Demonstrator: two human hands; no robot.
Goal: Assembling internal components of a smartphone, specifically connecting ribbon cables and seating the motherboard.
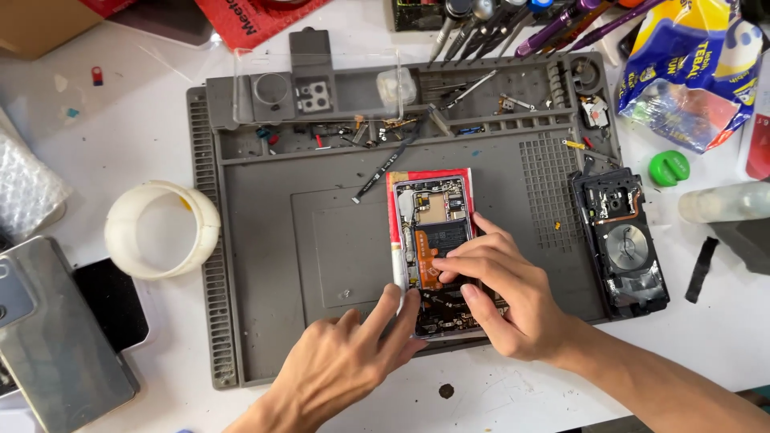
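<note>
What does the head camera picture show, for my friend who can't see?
Two bare hands work on an opened phone lying on a grey repair mat: the left hand steadies its lower edge, the right hand pinches an orange strip inside. A removed back cover lies right.

Bench [128, 120]: white, scuffed, with small stains; one dark spot lies just below the right hand [501, 297].
Mat [265, 265]: grey ribbed work mat under both hands, filling the middle of the bench.
Tape roll [162, 229]: white ring, well left of the left hand [349, 365], just off the mat's left edge.
Phones [56, 329]: a silver one over a black one, far left of the left hand.
Bubble wrap [24, 188]: at the far left edge.
Snack bag [694, 68]: blue and yellow, up and right of the right hand.
Green cap [669, 167]: right of the mat, above the right hand.
Black strip [703, 269]: right of the right hand, off the mat.
Red packet [249, 20]: beyond the mat's top edge.
</note>
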